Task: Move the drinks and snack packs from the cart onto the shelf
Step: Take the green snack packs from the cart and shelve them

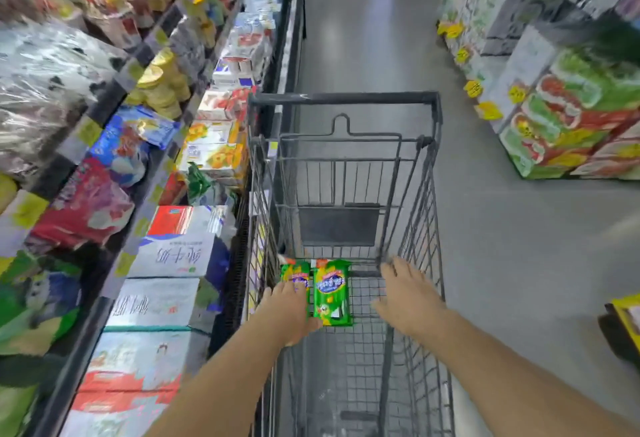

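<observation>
A: Head view first. What is sitting nearest the camera?

B: Two bare forearms are reaching forward and down into a wire cart (429, 194). The left hand (289, 312) is lying over a green snack pack (294, 275) on the cart floor, near the left wall. The palm is covering the near half of that pack, and the thumb is pointing right toward a second green pack (332, 292). Whether the fingers are actually closing on the pack, I cannot tell; they are hidden under the hand.

A: And the right hand (410, 292)?

B: It is hovering over the bare mesh beside the right wall, fingers spread and slack, gripping nothing. It is blurred.

A: Where are the packs lying, exactly?

B: Both are lying flat, side by side and just touching, lengthwise along the cart, close to the left wall. The second pack is sitting nearer the middle of the floor, apart from the right hand.

A: Farther on?

B: Past the packs the folding child-seat panel (337, 227) is standing across the cart, and beyond it the dark far rim.

A: To the sides?

B: The shelf (104, 301) is running along the cart's left side, crowded with milk cartons (173, 256), bagged snacks and stacked yellow tubs (162, 90). Across the grey aisle floor (502, 246), well apart on the right, boxed goods (571, 131) are standing in piles.
</observation>
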The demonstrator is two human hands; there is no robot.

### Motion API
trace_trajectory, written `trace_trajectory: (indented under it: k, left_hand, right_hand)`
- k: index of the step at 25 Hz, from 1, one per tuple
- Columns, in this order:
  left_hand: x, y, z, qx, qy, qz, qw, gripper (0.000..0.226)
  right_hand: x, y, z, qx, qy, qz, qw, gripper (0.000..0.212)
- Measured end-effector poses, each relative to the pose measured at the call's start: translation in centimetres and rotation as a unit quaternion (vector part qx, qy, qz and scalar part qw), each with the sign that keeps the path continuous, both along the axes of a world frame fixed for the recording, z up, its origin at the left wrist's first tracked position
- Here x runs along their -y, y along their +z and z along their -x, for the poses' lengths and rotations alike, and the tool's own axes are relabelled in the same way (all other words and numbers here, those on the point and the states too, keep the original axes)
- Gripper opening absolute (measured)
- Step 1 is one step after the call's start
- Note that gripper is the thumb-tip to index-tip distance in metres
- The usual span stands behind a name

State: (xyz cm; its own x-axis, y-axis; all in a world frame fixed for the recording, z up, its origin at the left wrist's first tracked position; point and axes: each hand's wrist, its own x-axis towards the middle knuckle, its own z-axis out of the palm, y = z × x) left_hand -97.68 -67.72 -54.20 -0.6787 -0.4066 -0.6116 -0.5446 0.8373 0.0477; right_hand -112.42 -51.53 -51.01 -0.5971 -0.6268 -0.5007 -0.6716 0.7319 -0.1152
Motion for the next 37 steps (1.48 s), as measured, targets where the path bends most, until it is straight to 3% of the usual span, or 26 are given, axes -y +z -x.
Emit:
trace_trajectory:
  k: [5, 9, 14, 17, 21, 24, 27, 29, 31, 32, 35, 37]
  left_hand:
    - [1.9, -11.8, 3.4, -0.006, 0.102, -0.043, 0.994, 0.073]
    - [3.2, -20.2, 4.9, -0.001, 0.183, -0.032, 0.983, 0.064]
    - [2.8, -25.1, 6.9, 0.014, 0.316, 0.007, 0.949, 0.089]
    - [2.8, -25.8, 8.6, 0.014, 0.406, -0.002, 0.914, 0.096]
    - [3.4, -26.6, 9.3, -0.044, 0.482, 0.02, 0.875, 0.096]
    - [3.4, -27.1, 9.6, -0.057, 0.49, -0.005, 0.87, 0.089]
    - [3.8, -27.6, 9.4, -0.05, 0.476, -0.023, 0.878, 0.066]
    - [3.9, -27.7, 8.7, -0.028, 0.427, 0.008, 0.904, 0.063]
    - [3.7, -27.9, 8.3, -0.04, 0.414, 0.014, 0.909, 0.065]
    - [3.6, -27.6, 8.3, -0.06, 0.438, -0.011, 0.897, 0.065]
    - [3.3, -27.3, 8.4, -0.107, 0.553, -0.121, 0.818, 0.071]
    - [3.2, -27.6, 8.1, -0.08, 0.569, -0.171, 0.801, 0.07]
  right_hand:
    - [4.2, -12.5, 2.7, 0.078, -0.045, -0.016, 0.996, 0.065]
    - [5.5, -22.7, 3.1, 0.179, -0.109, -0.059, 0.976, 0.069]
    - [7.1, -30.0, 3.4, 0.222, -0.176, -0.036, 0.958, 0.057]
    - [8.6, -32.4, 3.3, 0.25, -0.219, -0.002, 0.943, 0.044]
    - [10.3, -33.3, 3.5, 0.265, -0.3, 0.035, 0.916, 0.062]
    - [10.4, -33.5, 4.2, 0.264, -0.343, 0.032, 0.901, 0.079]
    - [10.4, -33.8, 4.5, 0.283, -0.375, 0.055, 0.881, 0.085]
    - [10.3, -34.0, 4.6, 0.292, -0.402, 0.087, 0.864, 0.074]
    - [10.0, -34.3, 4.7, 0.291, -0.429, 0.102, 0.849, 0.056]
    - [9.7, -34.4, 4.8, 0.286, -0.441, 0.11, 0.843, 0.054]
    - [8.7, -34.6, 5.3, 0.265, -0.453, 0.121, 0.843, 0.053]
    - [8.1, -34.5, 6.0, 0.247, -0.439, 0.113, 0.857, 0.051]
